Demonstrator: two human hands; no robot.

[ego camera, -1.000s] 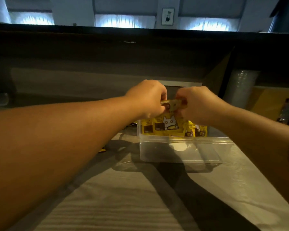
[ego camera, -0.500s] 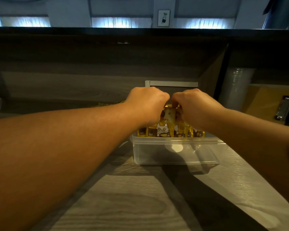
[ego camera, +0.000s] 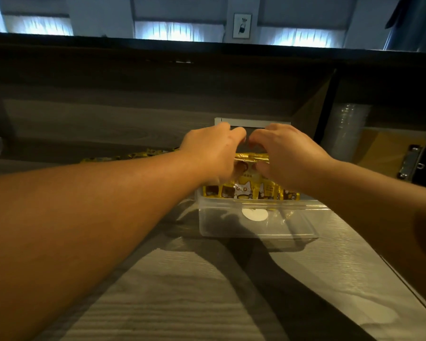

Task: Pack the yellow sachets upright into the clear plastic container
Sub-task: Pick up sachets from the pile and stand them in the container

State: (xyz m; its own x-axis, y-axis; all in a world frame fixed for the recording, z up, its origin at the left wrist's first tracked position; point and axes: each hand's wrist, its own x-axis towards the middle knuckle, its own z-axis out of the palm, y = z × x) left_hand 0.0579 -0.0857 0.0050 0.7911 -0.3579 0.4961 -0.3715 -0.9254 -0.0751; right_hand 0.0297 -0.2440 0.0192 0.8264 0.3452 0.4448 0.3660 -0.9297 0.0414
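The clear plastic container [ego camera: 256, 225] stands on the grey wooden table, just beyond my forearms. Yellow sachets [ego camera: 244, 189] with a cat print stand upright along its far side. My left hand [ego camera: 212, 153] and my right hand [ego camera: 288, 153] are above them, one at each end of the row. Their thumbs press the front of the tallest sachets, and the fingers arch over the tops until they almost meet. A strip of golden sachet tops [ego camera: 252, 157] shows between the hands. The near half of the container holds no sachets.
More loose yellow sachets [ego camera: 133, 155] lie on the table behind my left forearm. A dark shelf wall rises close behind the container. To the right stand a clear plastic roll [ego camera: 349, 129] and a clipboard [ego camera: 411, 163]. The table's right edge runs diagonally.
Both hands have stayed on the sachets and spread a little apart, with the fingers now arched higher over the tops. The sachets sit lower in the container than a second ago.
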